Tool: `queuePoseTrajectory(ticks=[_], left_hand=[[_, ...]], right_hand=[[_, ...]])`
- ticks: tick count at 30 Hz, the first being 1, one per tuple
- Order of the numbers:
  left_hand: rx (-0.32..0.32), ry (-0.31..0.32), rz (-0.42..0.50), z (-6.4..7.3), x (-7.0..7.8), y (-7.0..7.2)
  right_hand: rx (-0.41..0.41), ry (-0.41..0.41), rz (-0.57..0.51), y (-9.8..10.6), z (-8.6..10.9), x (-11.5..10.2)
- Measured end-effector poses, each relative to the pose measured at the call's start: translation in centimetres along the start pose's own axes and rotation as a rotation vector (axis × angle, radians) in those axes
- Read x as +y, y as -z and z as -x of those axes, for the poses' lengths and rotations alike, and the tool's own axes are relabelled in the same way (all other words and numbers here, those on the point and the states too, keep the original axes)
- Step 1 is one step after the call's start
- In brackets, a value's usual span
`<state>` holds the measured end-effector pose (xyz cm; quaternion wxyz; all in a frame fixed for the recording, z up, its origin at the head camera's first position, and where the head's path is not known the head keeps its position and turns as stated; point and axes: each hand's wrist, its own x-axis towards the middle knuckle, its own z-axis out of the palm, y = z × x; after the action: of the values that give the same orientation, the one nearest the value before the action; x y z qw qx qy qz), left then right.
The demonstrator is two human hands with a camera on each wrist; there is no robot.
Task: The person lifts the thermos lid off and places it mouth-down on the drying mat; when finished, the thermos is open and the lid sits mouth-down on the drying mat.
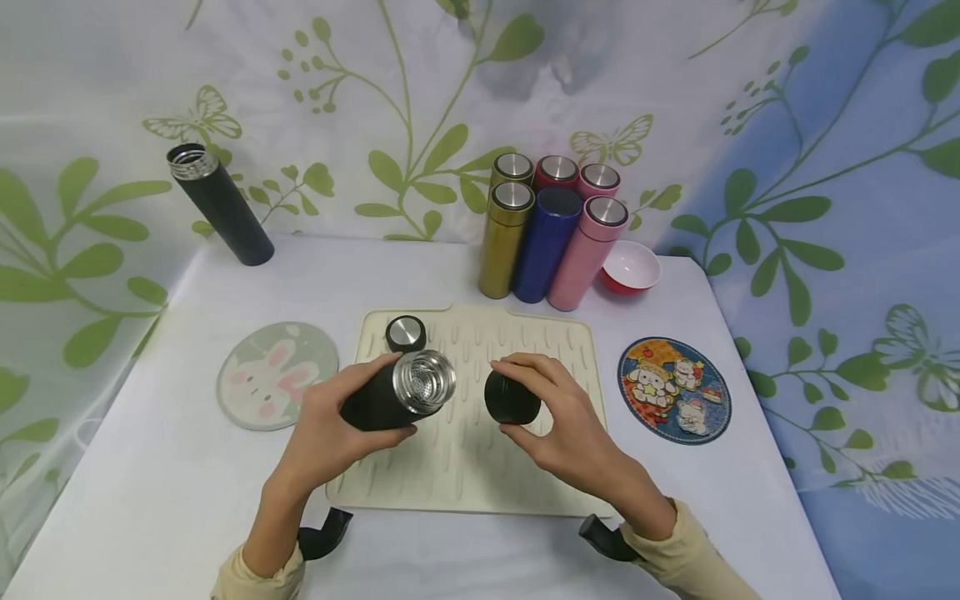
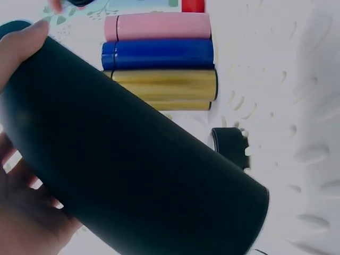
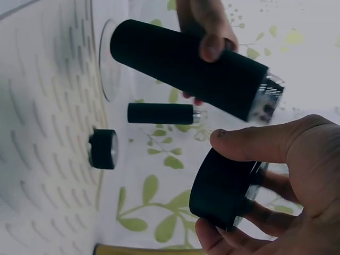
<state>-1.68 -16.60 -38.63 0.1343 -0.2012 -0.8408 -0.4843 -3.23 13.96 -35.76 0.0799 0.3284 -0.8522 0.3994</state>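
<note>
My left hand (image 1: 330,425) grips a black thermos bottle (image 3: 186,66), its steel mouth uncovered with a perforated strainer (image 1: 424,382) inside. The bottle tilts, mouth toward the right. Across from it, my right hand (image 1: 562,417) holds a black lid (image 1: 512,398) between thumb and fingers, apart from the bottle. In the right wrist view, thumb and fingers curl round that lid's side. Another black lid with a steel top (image 1: 406,332) sits on the cream ribbed mat (image 1: 465,492), just behind the held bottle. A second black bottle (image 1: 225,208), uncapped, stands at the back left.
Several capped bottles stand together at the back: gold (image 1: 501,250), blue (image 1: 543,250) and pink (image 1: 581,258) in front. Beside them is a red and white bowl (image 1: 632,267). A rabbit coaster (image 1: 277,375) lies left of the mat, a bear-patterned coaster (image 1: 673,390) right of it.
</note>
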Motion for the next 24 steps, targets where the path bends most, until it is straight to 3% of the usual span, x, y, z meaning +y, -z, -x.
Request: queuePoseTrajectory(ticks=[8,14,24], left_hand=[[0.191,-0.014,0.086,0.2,0.3,1.2],[0.289,-0.038,0.123,0.2,0.4,2.3],[0.405,-0.059,0.143,0.0,3.5,3.8]], right_hand=[[-0.067,-0.026,-0.012,-3.4,-0.3,1.7],[-0.145,-0.048,-0.021,-6.3,-0.8,3.2],[-0.229,-0.058,-0.042,-10.9,-2.5,3.7]])
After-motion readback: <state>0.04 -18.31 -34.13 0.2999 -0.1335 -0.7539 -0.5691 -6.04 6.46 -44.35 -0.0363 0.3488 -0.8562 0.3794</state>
